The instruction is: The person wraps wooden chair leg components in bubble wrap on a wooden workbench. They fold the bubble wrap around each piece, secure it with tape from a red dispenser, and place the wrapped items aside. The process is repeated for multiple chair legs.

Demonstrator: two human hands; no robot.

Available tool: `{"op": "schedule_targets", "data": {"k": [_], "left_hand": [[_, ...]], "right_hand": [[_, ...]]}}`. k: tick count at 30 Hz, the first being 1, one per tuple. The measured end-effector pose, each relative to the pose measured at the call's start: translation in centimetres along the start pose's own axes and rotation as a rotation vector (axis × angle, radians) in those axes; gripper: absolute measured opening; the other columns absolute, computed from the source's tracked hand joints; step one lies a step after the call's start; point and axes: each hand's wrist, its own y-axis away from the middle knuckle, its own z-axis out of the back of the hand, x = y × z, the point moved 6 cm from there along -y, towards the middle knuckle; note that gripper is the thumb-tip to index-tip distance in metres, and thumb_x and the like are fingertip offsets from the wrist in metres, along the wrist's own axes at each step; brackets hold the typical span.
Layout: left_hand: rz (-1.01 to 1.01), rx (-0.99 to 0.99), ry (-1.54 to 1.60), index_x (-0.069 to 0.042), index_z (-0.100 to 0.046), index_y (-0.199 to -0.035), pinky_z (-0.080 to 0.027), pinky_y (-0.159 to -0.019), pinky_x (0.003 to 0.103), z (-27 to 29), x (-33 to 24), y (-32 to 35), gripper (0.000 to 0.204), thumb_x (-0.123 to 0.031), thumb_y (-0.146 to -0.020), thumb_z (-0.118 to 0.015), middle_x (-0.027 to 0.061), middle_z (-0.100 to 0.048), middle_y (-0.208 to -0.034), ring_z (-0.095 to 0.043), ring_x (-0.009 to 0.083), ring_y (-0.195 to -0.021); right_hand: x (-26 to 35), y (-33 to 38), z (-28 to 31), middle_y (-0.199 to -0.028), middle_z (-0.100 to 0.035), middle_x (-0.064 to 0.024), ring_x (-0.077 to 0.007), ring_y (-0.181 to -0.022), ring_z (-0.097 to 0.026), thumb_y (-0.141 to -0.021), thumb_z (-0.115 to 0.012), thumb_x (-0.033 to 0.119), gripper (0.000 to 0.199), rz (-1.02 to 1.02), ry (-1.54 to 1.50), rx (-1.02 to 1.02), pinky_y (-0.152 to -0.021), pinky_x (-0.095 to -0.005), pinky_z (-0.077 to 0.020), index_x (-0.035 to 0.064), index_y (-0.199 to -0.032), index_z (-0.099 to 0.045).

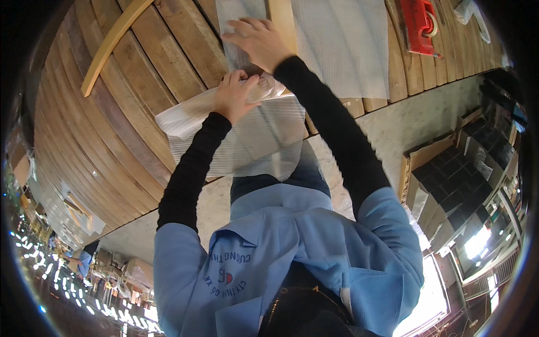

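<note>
A white translucent foam sheet (241, 143) hangs over the near edge of the slatted wooden table, its upper part folded into a thick roll (188, 115). My left hand (231, 98) is closed over this roll, with the thumb pointing right. What lies inside the roll is hidden. Just beyond, my right hand (261, 44) has its fingers stretched to the left over the foam, close to a pale wooden strip (282, 22). That strip lies on the sheeting and runs away from me. To its right a wide flat foam sheet (345, 48) is spread out.
A curved wooden strip (115, 45) lies on the slatted table (106, 140) at the left. At the far right sit a red tape dispenser (418, 28) and a crumpled piece of clear plastic (474, 17). Dark stacked material (455, 174) stands beyond the concrete floor (387, 135).
</note>
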Motion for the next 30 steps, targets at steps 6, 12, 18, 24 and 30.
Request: {"op": "schedule_targets", "data": {"k": [6, 12, 18, 24, 30], "left_hand": [[0.266, -0.082, -0.051, -0.021, -0.049, -0.144, -0.039, -0.096, 0.055, 0.3, -0.8, 1.1, 0.088, -0.044, -0.069, -0.090, 0.0073, -0.049, -0.133, -0.049, 0.0318, -0.121], [0.295, -0.520, 0.316, -0.022, -0.055, -0.139, -0.035, -0.103, 0.049, 3.2, -0.7, 0.1, 0.069, -0.042, -0.080, -0.084, 0.0053, -0.056, -0.136, -0.052, 0.0256, -0.125], [0.025, -0.425, 0.118, -0.022, -0.075, -0.101, -0.041, -0.095, 0.040, 2.8, -4.6, -0.6, 0.016, -0.023, -0.086, -0.078, -0.0036, -0.068, -0.090, -0.064, 0.0187, -0.089], [0.039, -0.417, 0.109, -0.021, -0.073, -0.094, -0.038, -0.092, 0.041, -1.5, -10.2, 0.7, 0.016, -0.019, -0.080, -0.079, -0.0059, -0.064, -0.085, -0.061, 0.0184, -0.087], [0.207, -0.416, -0.047, -0.026, -0.067, -0.083, -0.033, -0.092, 0.049, -6.3, -14.4, 2.8, 0.016, -0.023, -0.076, -0.082, -0.0118, -0.062, -0.092, -0.057, 0.0145, -0.096]], "right_hand": [[0.8, -4.4, -5.6, -0.095, -0.070, 0.0052, -0.0175, -0.115, -0.061, -0.082, -0.073, 0.015, 0.031, 0.348, 0.205, 0.824, -0.110, -0.0460, -0.0351, 0.0228, -0.112, -0.070], [1.1, -2.2, 3.2, -0.093, -0.064, 0.0019, -0.0171, -0.110, -0.059, -0.078, -0.069, 0.013, 0.007, 0.616, 0.049, 0.449, -0.115, -0.0446, -0.0340, 0.0133, -0.084, -0.073], [-2.4, 7.3, 9.4, -0.099, -0.065, 0.0068, -0.0130, -0.107, -0.061, -0.080, -0.075, 0.018, 0.021, 0.564, 0.030, 0.370, -0.112, -0.0410, -0.0403, 0.0203, -0.100, -0.072], [-6.0, 16.9, 6.8, -0.107, -0.066, 0.0067, -0.0108, -0.106, -0.061, -0.084, -0.074, 0.022, 0.046, 0.465, -0.120, 0.316, -0.109, -0.0433, -0.0399, 0.0292, -0.128, -0.065], [-6.6, 20.3, 4.7, -0.101, -0.064, 0.0073, -0.0115, -0.099, -0.061, -0.085, -0.073, 0.023, 0.018, 0.452, -0.194, 0.182, -0.108, -0.0440, -0.0398, 0.0259, -0.102, -0.068]]}}
